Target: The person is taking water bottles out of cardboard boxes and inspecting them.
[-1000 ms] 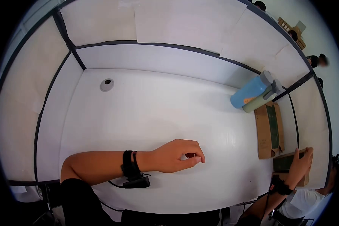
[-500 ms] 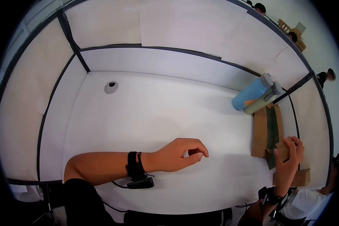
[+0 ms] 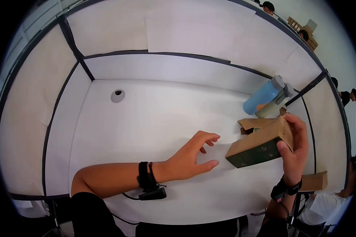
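Note:
A brown and dark green cardboard box (image 3: pixel 257 144) is tilted over the right part of the white table, its one end gripped between the thumb and fingers of my right hand (image 3: pixel 294 146). Its flaps at the upper left stand open. My left hand (image 3: pixel 192 156) is left of the box, not touching it, with thumb and fingers spread and nothing between them. Behind the box stand a blue bottle (image 3: pixel 263 98) with a grey lid and a pale green bottle (image 3: pixel 273 106), side by side.
White panels with dark frames surround the table (image 3: pixel 146 122). A grey cable grommet (image 3: pixel 117 95) is at the back left. Another small cardboard box (image 3: pixel 315 181) lies at the right edge. Other people are visible beyond the panels at the right.
My right hand has taken hold of the box, turned it and brought it leftward from the right side. My left hand has opened its fingers wider.

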The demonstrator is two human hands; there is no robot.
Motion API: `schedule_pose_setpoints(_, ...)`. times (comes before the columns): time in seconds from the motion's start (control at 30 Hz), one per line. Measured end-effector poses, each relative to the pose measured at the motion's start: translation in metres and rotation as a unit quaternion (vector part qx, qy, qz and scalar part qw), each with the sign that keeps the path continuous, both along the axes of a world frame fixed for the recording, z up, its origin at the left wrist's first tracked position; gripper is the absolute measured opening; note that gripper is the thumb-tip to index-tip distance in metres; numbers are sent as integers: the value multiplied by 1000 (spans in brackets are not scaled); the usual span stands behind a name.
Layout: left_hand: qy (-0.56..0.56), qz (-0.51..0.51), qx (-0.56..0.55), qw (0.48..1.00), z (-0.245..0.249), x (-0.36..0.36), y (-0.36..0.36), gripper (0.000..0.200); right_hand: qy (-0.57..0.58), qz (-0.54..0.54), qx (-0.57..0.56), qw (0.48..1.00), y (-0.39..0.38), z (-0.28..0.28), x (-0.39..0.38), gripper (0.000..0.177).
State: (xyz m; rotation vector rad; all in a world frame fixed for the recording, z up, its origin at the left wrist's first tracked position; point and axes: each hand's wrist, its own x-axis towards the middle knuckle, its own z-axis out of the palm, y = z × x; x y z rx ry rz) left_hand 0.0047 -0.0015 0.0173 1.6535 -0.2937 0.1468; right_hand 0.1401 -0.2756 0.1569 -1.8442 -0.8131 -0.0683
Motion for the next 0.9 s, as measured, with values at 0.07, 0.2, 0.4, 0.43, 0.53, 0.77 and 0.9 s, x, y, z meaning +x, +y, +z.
schedule_pose_setpoints(0.07,3,-22,25,999,5,0,-1,82,20,48,53,997,0,-9,-1,68)
schedule_pose_setpoints(0.2,-48,-35,149,987,8,-4,-4,103,-55,67,35,996,-2,-28,-18,75)
schedule_pose_setpoints(0.4,-8,-70,108,992,11,-3,-6,124,-48,227,20,972,20,-28,-46,67)
schedule_pose_setpoints(0.43,0,-77,97,992,11,-2,-6,124,-60,264,15,963,24,-31,-49,65)
schedule_pose_setpoints(0.53,15,-95,54,994,8,-3,-7,123,-13,274,72,959,32,-36,-52,62)
schedule_pose_setpoints(0.77,57,-37,30,997,13,-11,-8,108,210,285,140,924,48,-56,-38,95)
schedule_pose_setpoints(0.9,58,65,-26,996,7,-5,-7,93,96,133,-121,979,34,-54,19,77)
